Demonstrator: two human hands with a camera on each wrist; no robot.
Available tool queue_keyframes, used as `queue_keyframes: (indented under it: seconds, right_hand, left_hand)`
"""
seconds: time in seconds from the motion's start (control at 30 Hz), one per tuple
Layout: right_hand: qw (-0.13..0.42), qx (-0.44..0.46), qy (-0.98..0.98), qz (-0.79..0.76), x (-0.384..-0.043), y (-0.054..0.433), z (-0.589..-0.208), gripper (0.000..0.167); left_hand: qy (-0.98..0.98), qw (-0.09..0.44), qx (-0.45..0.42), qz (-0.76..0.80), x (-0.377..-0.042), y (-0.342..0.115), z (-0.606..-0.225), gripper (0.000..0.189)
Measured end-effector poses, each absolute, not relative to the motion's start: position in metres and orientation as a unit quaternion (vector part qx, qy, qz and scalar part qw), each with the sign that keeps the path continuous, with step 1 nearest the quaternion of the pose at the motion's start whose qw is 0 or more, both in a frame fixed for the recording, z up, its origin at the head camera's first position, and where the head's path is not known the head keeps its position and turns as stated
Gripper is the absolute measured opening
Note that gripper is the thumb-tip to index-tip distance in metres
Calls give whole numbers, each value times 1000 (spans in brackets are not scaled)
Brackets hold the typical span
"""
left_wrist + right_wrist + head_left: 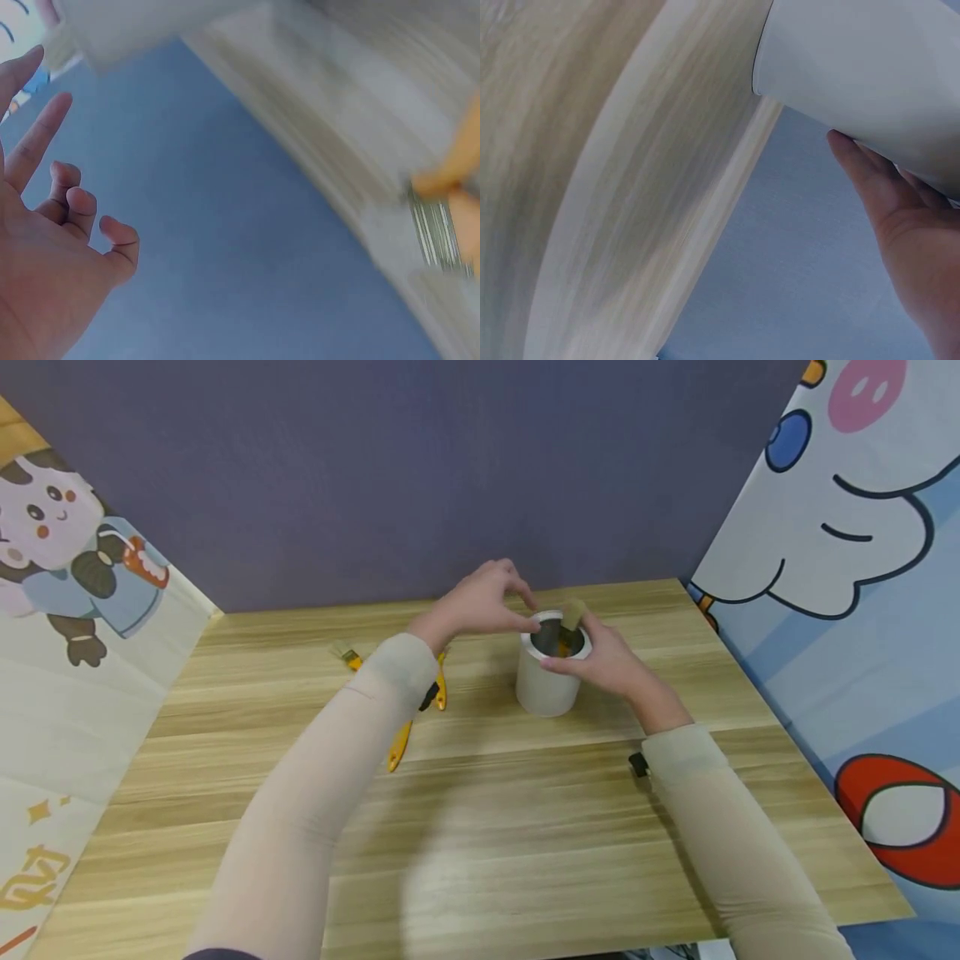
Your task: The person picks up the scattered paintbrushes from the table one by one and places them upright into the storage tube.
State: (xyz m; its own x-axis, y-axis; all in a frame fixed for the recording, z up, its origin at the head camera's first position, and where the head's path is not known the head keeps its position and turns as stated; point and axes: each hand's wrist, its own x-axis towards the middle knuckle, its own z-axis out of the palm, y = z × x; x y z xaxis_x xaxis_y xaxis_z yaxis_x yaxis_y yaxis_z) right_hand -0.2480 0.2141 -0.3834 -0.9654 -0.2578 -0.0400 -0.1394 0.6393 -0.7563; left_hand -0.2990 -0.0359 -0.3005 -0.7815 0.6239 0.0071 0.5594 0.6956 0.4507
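A white cylindrical pot (546,689) stands upright toward the back of the table. Inside it is a paintbrush (573,614), its pale bristles rising above the rim and its orange handle down in the pot. My right hand (611,658) grips the pot from the right, thumb at the near rim and fingers on the far side; the right wrist view shows fingertips against the white wall (855,67). At the pot's left rim, my left hand (486,600) hovers with thumb and fingers apart. Nothing sits between those fingers in the left wrist view, where the palm (52,262) shows.
More paintbrushes lie on the wood-grain table (480,827) left of the pot: one bristle end (349,657), an orange handle (441,683) and another handle (400,747), partly hidden by my left forearm. A dark wall (465,485) rises behind, with cartoon-printed panels at both sides.
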Motion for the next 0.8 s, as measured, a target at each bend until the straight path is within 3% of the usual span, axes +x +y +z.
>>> queue_keyframes:
  seconds: [0.2,0.4,0.6,0.8]
  right_hand:
    - [59,-104,910,-397,-247,212,-384,112]
    - [64,-100,911,-396,-246,213,-383,111]
    - [71,-93,912,-393,-246,215,-384,114]
    - [69,-99,909,-398,-246,214,-384,114]
  left_hand:
    - [932,68,291,207,-306,-101,-283,45]
    - [951,116,221,184,-308,-177,-280,49]
    - [961,157,171,151,-310,-231,-307,47]
    - [970,175,137,97,-312,-258,-347,46]
